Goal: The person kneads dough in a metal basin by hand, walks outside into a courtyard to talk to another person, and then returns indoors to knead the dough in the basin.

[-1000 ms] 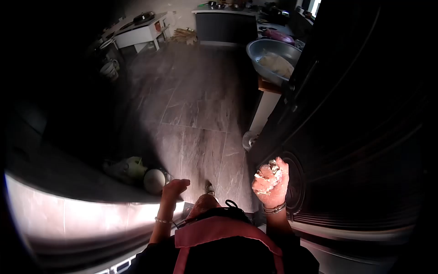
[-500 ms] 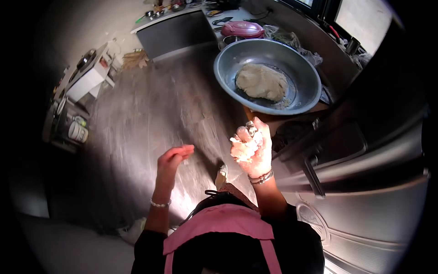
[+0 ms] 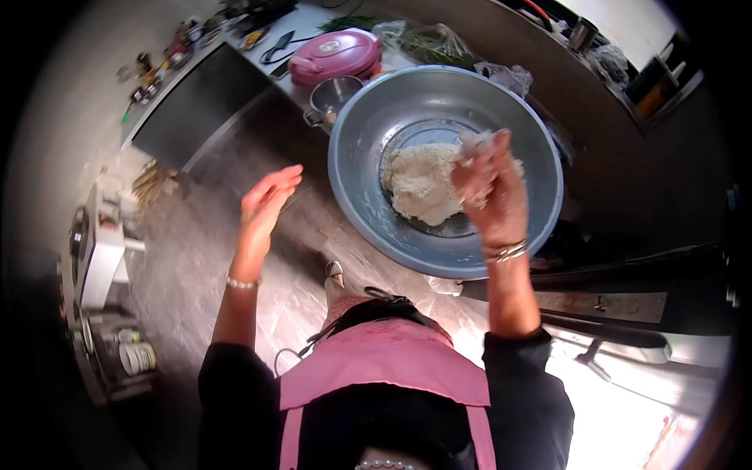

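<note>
A pale, rough lump of dough [image 3: 423, 184] lies in the large blue-grey basin [image 3: 356, 227]. My right hand [image 3: 497, 192] is over the basin's right half, beside and partly in front of the dough. Sticky dough coats its fingers, which are blurred, so I cannot make out whether they are closed around a piece. My left hand [image 3: 268, 200] is held in the air left of the basin, above the floor, with fingers stretched out and nothing in it.
Left of the basin stand a steel pot [image 3: 333, 94] and a pink lidded appliance [image 3: 337, 55]. Green vegetables in plastic [image 3: 435, 43] lie behind it. A low shelf unit [image 3: 117, 345] is at the far left, and a dark cabinet front [image 3: 611, 305] is at the right.
My right hand has moved from a dough-covered fist in front of the basin to over the basin. My left hand has moved up and left. The view has turned and come nearer the basin.
</note>
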The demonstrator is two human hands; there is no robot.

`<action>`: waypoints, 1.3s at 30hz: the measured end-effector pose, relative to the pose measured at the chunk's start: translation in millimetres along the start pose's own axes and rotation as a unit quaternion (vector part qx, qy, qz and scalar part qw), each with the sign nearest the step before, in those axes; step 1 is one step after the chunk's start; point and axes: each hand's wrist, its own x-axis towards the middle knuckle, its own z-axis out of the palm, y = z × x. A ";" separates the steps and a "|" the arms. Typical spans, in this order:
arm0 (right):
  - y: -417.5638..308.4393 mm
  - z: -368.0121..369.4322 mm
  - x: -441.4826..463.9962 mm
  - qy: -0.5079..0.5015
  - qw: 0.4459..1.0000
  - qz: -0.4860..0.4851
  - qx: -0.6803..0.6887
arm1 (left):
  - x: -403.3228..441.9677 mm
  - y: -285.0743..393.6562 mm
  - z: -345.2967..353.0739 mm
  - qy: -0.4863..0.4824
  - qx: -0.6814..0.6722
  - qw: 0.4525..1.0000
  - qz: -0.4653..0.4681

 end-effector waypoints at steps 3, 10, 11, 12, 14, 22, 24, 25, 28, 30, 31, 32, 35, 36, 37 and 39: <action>0.2 -30.9 44.3 -0.065 0.996 -0.019 -0.056 | 85.5 -40.0 -9.6 -0.099 -0.013 0.994 0.033; 71.2 -47.0 101.9 0.110 0.932 0.053 -0.342 | 240.3 -105.7 13.0 -0.117 0.094 0.989 -0.001; 81.2 -52.6 110.6 0.114 0.913 0.068 -0.387 | 255.1 -111.6 19.9 -0.130 0.120 0.984 0.001; 92.4 -56.1 121.7 0.117 0.892 0.085 -0.429 | 270.0 -117.2 27.0 -0.143 0.147 0.979 0.002; 113.3 -69.7 146.6 0.105 0.838 0.100 -0.526 | 299.9 -129.7 42.1 -0.139 0.196 0.971 0.002; 205.8 -134.3 225.3 0.080 0.609 0.062 -0.786 | 315.3 -152.4 72.3 -0.147 0.207 0.966 -0.039; 203.9 -119.6 191.7 -0.023 0.649 0.097 -0.754 | 317.3 -146.3 75.5 -0.154 0.183 0.969 -0.059; 207.6 -122.2 168.7 -0.057 0.667 0.095 -0.737 | 314.8 -142.4 76.4 -0.148 0.161 0.973 -0.068; 216.8 -127.5 170.6 -0.022 0.668 0.057 -0.741 | 314.5 -145.7 74.2 -0.165 0.091 0.978 -0.086; 212.5 -132.3 196.6 0.000 0.651 -0.020 -0.759 | 313.1 -145.5 76.5 -0.176 0.059 0.976 -0.112; 214.3 -131.3 195.7 0.010 0.661 -0.001 -0.750 | 312.5 -146.1 74.8 -0.176 0.053 0.974 -0.129; 216.9 -129.4 195.2 0.023 0.671 0.016 -0.741 | 313.8 -146.4 73.2 -0.179 0.048 0.972 -0.144; 212.3 -119.5 180.8 0.025 0.724 0.046 -0.687 | 314.1 -144.2 75.3 -0.188 0.014 0.974 -0.125; 210.3 -118.5 182.1 0.027 0.731 0.059 -0.679 | 316.2 -146.2 76.0 -0.189 0.014 0.974 -0.124; 209.6 -116.9 182.2 0.028 0.738 0.071 -0.670 | 316.7 -148.2 76.3 -0.191 0.015 0.974 -0.122; 213.5 -123.1 193.7 0.036 0.717 0.054 -0.694 | 314.6 -151.0 71.8 -0.191 0.015 0.973 -0.125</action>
